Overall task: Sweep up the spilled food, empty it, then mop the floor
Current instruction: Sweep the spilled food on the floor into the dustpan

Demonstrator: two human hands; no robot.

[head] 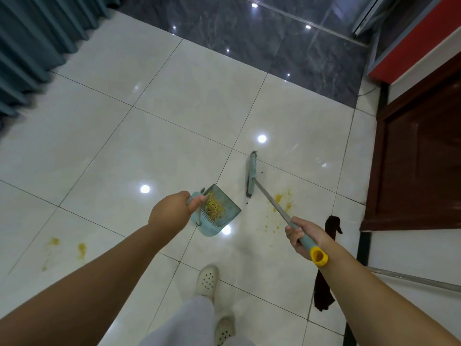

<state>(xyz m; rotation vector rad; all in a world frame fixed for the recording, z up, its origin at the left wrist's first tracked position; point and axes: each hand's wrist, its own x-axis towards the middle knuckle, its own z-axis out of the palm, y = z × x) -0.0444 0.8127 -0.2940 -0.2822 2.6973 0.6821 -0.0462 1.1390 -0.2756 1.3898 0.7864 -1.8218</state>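
Observation:
My left hand [172,211] grips the handle of a teal dustpan [224,216] held over the white tiles. A pile of yellow-brown food [215,205] with green bits lies in the pan. My right hand [303,236] grips the teal grip of a broom, just below its yellow end cap [318,256]. The metal shaft runs up-left to the teal broom head [252,174], which rests on the floor to the right of the dustpan. A yellow stain [280,199] smears the tile under the shaft. Two more yellow stains [81,249] mark the floor at the lower left.
A dark brown cloth [326,265] lies on the floor by my right forearm, beside a metal pole [411,279]. A dark wooden door [421,158] stands at the right, teal curtains [30,46] at the upper left, dark marble floor [262,41] ahead. My feet in white clogs [207,279] are below.

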